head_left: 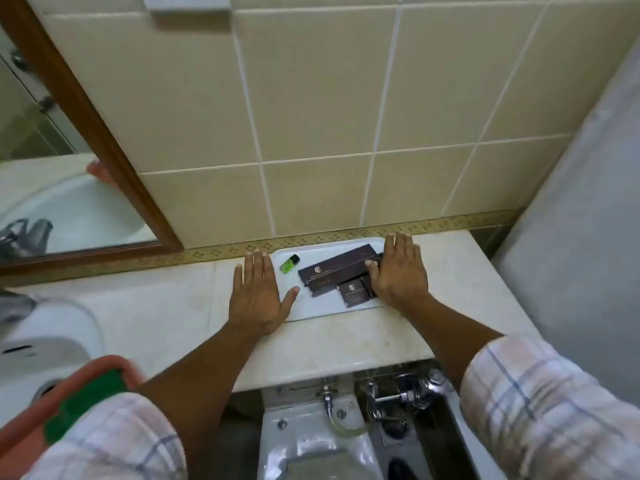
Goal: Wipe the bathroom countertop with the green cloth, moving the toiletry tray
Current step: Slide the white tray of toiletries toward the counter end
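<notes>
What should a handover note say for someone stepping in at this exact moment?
Left hand: open, flat at the toiletry tray's left edge, thumb on the tray.
Right hand: open, flat at its right edge, over the dark boxes.
The tray sits on the countertop against the wall, holding the boxes and a small green bottle.
Green cloth: lower left, not in hand.
Done: no wiping evident.
Left: move the tray, wipe.

One tray (pixel 313 311), three boxes (pixel 337 268), one bottle (pixel 288 263)

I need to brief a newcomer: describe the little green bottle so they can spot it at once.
Find the white tray on the marble countertop, against the tiled wall. The green bottle lies in its far left corner. It is the only bright green item there; everything beside it is a dark brown box.
</notes>
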The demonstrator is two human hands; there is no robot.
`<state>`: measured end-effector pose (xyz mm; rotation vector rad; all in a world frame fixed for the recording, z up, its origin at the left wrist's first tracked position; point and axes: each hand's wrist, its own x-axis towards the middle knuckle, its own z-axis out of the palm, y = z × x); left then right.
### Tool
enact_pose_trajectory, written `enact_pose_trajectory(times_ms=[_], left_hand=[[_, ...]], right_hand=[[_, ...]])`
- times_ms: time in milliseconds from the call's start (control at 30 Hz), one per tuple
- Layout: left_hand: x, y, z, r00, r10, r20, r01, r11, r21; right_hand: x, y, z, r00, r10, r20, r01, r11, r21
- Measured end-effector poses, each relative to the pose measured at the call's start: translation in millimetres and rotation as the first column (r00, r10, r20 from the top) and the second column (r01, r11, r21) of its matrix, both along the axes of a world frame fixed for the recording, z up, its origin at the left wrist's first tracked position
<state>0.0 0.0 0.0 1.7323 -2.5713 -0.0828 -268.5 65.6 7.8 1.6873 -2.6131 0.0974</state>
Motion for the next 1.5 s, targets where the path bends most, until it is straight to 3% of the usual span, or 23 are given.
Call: enact_pose_trajectory(times_ms=[100,233,433,700,900,1200,1333,1500], left_hand=[[-11.7,-6.9,-4.8,0.992,0.072,-0.104,-0.066,0.996,0.060],[-24.7,-21.1,5.4,0.915,0.290,-0.281,-0.224,0.943,0.245],[-26.2,-34.7,3.9,0.843,0.453,-0.289,-0.326,0.859,0.395],[-30.4,-38.6,5.5,0.808,0.509,-0.298,-0.357,0.824,0.439],[-40.8,-36.3,22.1,0.852,0.396,-0.344,-0.268,0.892,0.364],[-133.1,-40.2,42.5,0.970,0.070,-0.233,0.002,0.955,0.295],[-212.4,-28.8,40.6,0.975,-0.117,-0.190,0.162,0.957,0.243],[-309.0,-20.6,37.4,0.921,-0.364,-0.141,0.383,0.912,0.148]], right_hand=[[-7.2,-3.6,-7.0,0.996,-0.056,0.064,0.056,0.998,0.000],[-20.4,-14.4,-4.0,0.961,-0.166,0.220,0.159,0.986,0.047],[-38.7,-24.0,-9.8,0.887,-0.292,0.358,0.270,0.956,0.111],[-43.6,-31.1,-15.7,0.845,-0.310,0.435,0.297,0.950,0.101],[-59.2,-9.7,-7.7,0.828,-0.333,0.452,0.341,0.938,0.066],[-98.7,103.9,14.6,0.646,-0.433,0.629,0.581,0.813,-0.037],[-110.4,168.8,10.8,0.503,-0.514,0.695,0.737,0.675,-0.035],[-113.1,207.2,-3.1,0.176,-0.519,0.837,0.923,0.383,0.043]])
